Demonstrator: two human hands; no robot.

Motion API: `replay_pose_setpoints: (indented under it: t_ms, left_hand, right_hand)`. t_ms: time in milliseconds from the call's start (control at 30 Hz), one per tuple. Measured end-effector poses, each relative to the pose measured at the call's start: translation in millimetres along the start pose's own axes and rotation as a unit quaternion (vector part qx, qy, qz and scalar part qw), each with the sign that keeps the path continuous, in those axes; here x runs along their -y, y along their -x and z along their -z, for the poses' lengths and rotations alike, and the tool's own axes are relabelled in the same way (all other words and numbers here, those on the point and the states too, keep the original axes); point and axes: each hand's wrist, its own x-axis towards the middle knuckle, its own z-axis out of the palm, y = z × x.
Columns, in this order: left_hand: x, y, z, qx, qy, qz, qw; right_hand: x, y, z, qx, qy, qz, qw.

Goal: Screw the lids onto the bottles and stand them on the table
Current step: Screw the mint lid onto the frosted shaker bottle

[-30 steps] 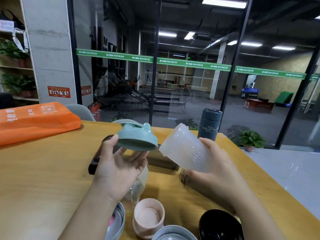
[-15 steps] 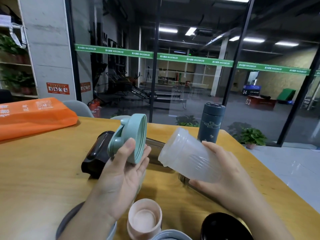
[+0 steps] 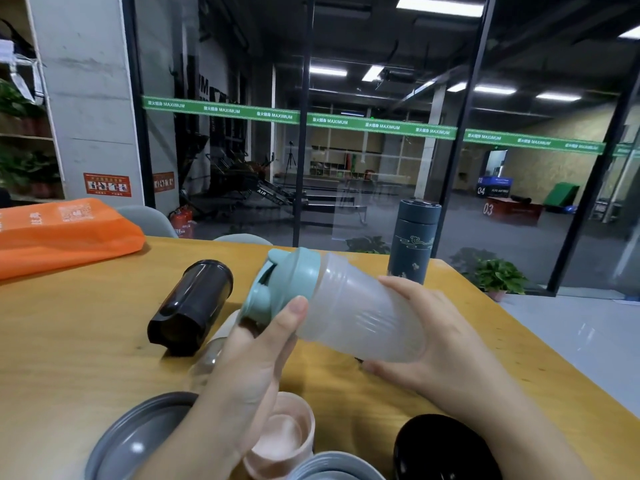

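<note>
A frosted clear shaker bottle (image 3: pixel 360 320) lies tilted above the wooden table (image 3: pixel 86 341), its mouth pointing left. My right hand (image 3: pixel 440 341) grips its lower body. A pale green lid (image 3: pixel 280 282) sits on the bottle's mouth, and my left hand (image 3: pixel 256 362) holds the lid's rim with the thumb on its near edge. A dark brown bottle (image 3: pixel 192 306) lies on its side to the left. A dark blue flask (image 3: pixel 414 240) with its lid on stands upright at the table's far edge.
Near the front edge sit a pink lid (image 3: pixel 284 441), a grey lid (image 3: pixel 138 441), a grey-blue lid (image 3: pixel 332 467) and a black lid (image 3: pixel 443 448). An orange bag (image 3: pixel 65 230) lies at the far left. A clear bottle (image 3: pixel 211 355) lies partly hidden under my left hand.
My left hand turned the green lid upright and brought it right onto the mouth of the frosted bottle. Before, lid and bottle were apart.
</note>
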Motion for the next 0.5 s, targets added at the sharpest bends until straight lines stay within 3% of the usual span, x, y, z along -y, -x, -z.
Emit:
replay_pose_setpoints:
  t_ms: [333, 500]
  left_hand:
    - [5.1, 0.8, 2.6, 0.034, 0.019, 0.001, 0.999]
    - [7.6, -0.2, -1.1, -0.011, 0.030, 0.001, 0.999]
  right_hand:
    - [2.5, 1.0, -2.3, 0.015, 0.025, 0.022, 0.999]
    - [3.0, 0.2, -5.8, 0.030, 0.047, 0.047, 0.997]
